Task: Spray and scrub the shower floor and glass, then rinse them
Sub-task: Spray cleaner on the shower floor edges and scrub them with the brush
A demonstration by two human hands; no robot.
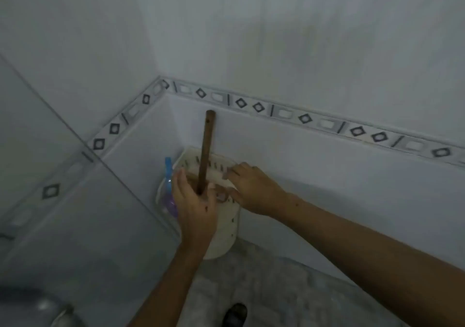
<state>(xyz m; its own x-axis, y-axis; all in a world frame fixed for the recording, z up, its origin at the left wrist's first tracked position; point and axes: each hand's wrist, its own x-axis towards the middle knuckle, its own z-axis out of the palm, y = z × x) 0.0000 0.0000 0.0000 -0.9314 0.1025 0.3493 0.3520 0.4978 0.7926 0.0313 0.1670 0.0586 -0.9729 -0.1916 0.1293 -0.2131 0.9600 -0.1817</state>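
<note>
A brown wooden handle (205,150) stands upright in a white slotted plastic basket (224,236) set in the corner where the two tiled walls meet. My left hand (195,208) reaches into the basket's mouth and grips the handle at its lower end. Whatever is on the handle's end is hidden inside the basket. My right hand (251,188) lies across the basket's top from the right, fingers hooked over the far rim. The grey mottled shower floor (276,289) runs below the basket.
A blue and purple plastic item (169,188) hangs at the basket's left side. A patterned border strip (307,118) runs along the white wall tiles. A dark shoe toe (235,314) is on the floor near the bottom edge. A blurred grey fixture (37,306) fills the bottom left.
</note>
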